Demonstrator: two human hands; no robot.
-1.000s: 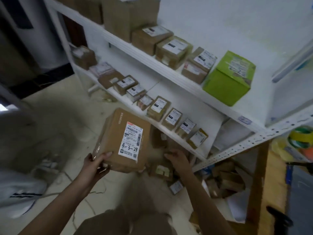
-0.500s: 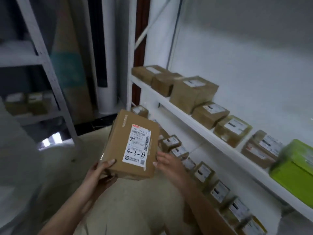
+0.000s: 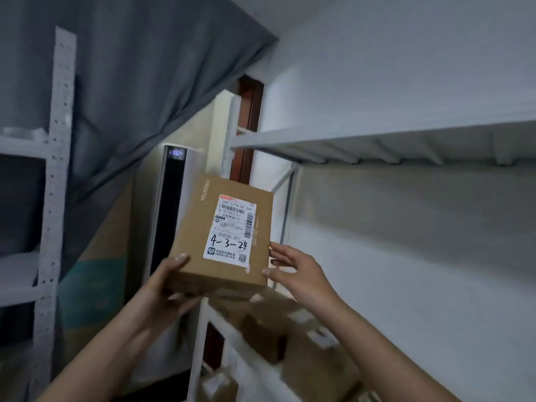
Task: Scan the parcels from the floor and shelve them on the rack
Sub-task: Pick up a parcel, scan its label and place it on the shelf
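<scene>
Left hand [image 3: 171,281] is gripping the near left corner of a brown parcel [image 3: 200,256], thumb lying on top and fingers curling underneath, while the right hand [image 3: 293,269] is touching the parcel's right edge with straightened fingers. Both are holding it up in front of the rack [image 3: 377,143], its white label [image 3: 232,230] showing a handwritten 4-3-24. Below the right hand, blurred boxes [image 3: 266,329] are lying on a lower shelf.

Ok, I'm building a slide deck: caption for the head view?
Left hand grips a labelled box marked 4-3-24 beside the rack, right hand touching its edge.
</scene>
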